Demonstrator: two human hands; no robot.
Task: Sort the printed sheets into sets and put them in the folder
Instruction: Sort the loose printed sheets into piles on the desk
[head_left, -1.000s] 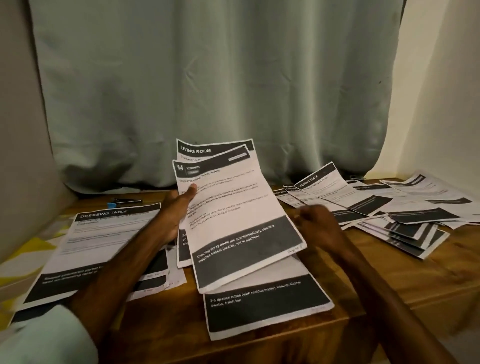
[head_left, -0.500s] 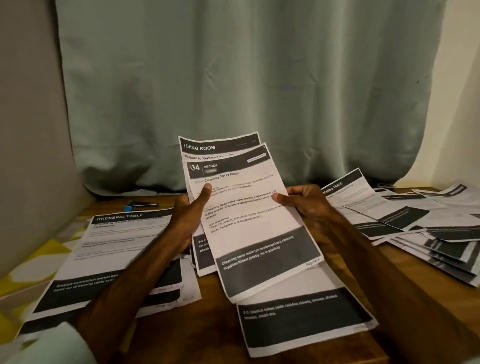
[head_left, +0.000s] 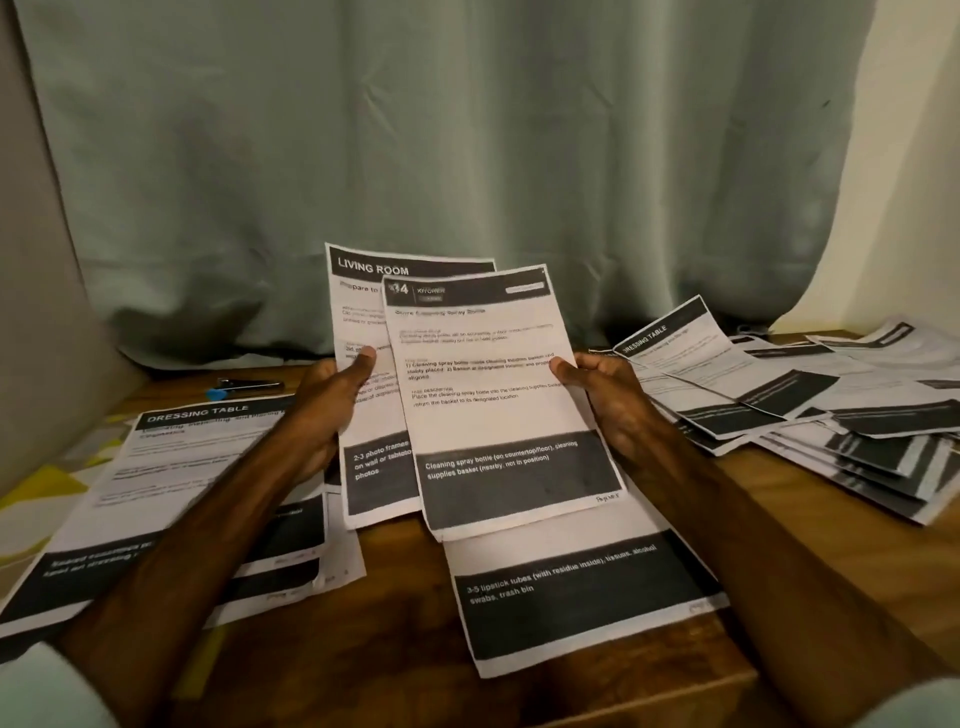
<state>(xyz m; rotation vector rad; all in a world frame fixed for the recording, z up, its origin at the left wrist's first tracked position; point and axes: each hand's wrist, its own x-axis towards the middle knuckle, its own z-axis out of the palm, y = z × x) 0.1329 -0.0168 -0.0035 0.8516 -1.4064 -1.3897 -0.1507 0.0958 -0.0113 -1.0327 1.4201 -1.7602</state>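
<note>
Wooden table (head_left: 405, 649) against a grey-green curtain (head_left: 415, 156), dim light.

- Left hand (head_left: 322, 410) pinches the living-room sheet (head_left: 363, 312), thumb on its face.
- Right hand (head_left: 608, 400) pinches the right edge of the kitchen sheet (head_left: 493, 395), thumb in front and fingers behind.
- Both sheets are held up with the long axis upright. The kitchen sheet is in front and overlaps the other's right side. Cannot tell whether the left hand grips it too.
- Left pile (head_left: 182, 467), headed DRESSING TABLE, lies flat under the left forearm.
- Right heap (head_left: 805, 395) is fanned loosely, just beside the right hand.
- Lipstick sheet (head_left: 571, 597) lies flat below the held pair.
- Likely next: part the pair sideways. The right hand is nearer the heap.
- Folder not in view, and no container seen.
</note>
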